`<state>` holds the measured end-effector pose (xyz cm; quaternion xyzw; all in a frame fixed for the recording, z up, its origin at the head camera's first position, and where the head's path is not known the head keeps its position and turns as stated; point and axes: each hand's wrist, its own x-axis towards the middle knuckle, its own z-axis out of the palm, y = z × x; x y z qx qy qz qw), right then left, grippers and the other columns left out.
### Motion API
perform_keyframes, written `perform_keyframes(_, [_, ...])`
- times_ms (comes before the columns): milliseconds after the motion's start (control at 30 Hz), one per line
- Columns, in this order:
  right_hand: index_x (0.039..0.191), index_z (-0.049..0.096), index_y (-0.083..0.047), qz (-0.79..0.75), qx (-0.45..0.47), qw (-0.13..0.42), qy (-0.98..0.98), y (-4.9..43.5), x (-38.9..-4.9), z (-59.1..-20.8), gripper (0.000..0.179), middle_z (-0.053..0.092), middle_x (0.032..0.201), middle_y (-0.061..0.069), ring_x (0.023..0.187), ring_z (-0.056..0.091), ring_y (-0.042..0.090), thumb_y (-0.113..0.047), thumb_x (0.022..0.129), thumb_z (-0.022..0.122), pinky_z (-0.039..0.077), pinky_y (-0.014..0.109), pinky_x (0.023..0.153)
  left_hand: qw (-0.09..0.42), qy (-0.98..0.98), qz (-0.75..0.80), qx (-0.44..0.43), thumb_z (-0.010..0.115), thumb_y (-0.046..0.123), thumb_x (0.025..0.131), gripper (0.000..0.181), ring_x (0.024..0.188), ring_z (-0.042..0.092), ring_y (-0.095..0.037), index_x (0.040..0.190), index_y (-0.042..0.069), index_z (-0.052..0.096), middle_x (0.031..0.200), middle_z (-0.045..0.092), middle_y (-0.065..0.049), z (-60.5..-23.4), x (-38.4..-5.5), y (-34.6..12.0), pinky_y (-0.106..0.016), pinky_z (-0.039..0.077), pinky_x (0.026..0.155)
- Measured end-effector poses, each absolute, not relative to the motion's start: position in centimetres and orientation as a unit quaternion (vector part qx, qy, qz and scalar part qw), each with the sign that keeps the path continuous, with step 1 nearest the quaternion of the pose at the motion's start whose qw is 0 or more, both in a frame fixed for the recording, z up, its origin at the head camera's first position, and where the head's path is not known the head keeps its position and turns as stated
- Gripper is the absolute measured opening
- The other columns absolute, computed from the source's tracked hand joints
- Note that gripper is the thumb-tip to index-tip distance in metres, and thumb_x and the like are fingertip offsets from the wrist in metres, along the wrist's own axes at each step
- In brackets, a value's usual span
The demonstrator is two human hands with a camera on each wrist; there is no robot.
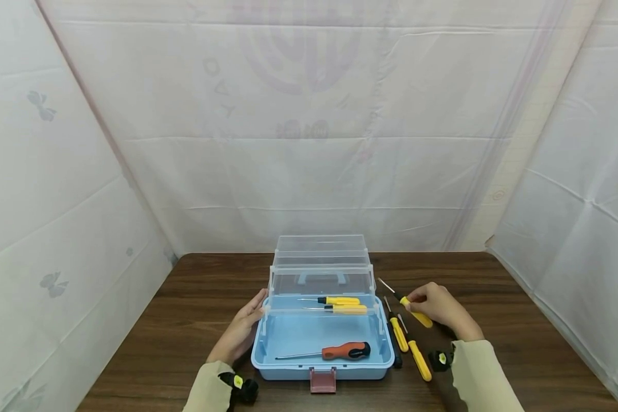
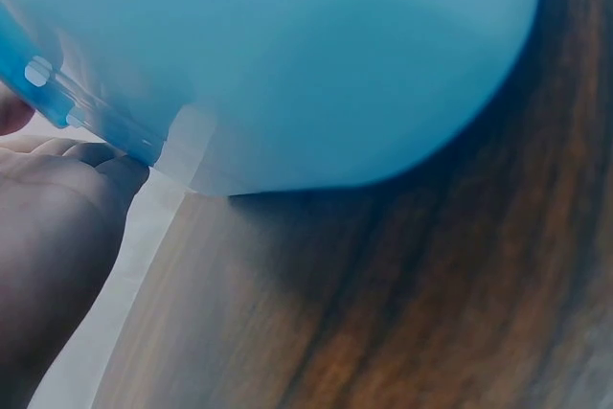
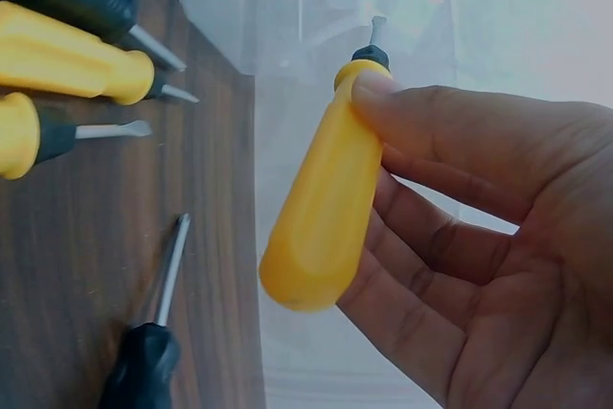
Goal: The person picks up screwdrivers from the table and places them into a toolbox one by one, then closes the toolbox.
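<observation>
A light-blue toolbox stands with its clear lid raised. My left hand holds the box's left side, thumb at the rim and fingers along the outside. Pinched between thumb and fingers of my right hand is a yellow screwdriver, above the table right of the box, its tip pointing away. Inside the box lie an orange-and-black screwdriver near the front and two yellow screwdrivers at the back, one partly behind clear plastic.
Beside the box's right wall, two more yellow screwdrivers and a black-handled screwdriver lie on the brown wooden table. Another black-handled screwdriver shows in the right wrist view. White sheeting surrounds the table at the back and sides.
</observation>
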<state>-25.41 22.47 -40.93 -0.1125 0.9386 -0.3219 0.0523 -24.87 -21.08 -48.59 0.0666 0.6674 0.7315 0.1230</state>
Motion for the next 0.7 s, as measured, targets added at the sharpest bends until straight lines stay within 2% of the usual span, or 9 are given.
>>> perform_keyframes(700, [0.103,0.071,0.004,-0.326,-0.161,0.055,0.930,21.8,-25.5,-38.4,0.020,0.070,0.094,0.011,0.076,0.063,0.015,-0.010,0.088,0.067,0.056,0.033,0.067,0.121,0.665,0.734,0.065,0.039,0.012,0.102,0.062,0.149,0.002,-0.032,0.154,0.004,0.006,0.163,0.002,-0.012,-48.9,-25.0,-21.1,-0.051,0.008,0.118])
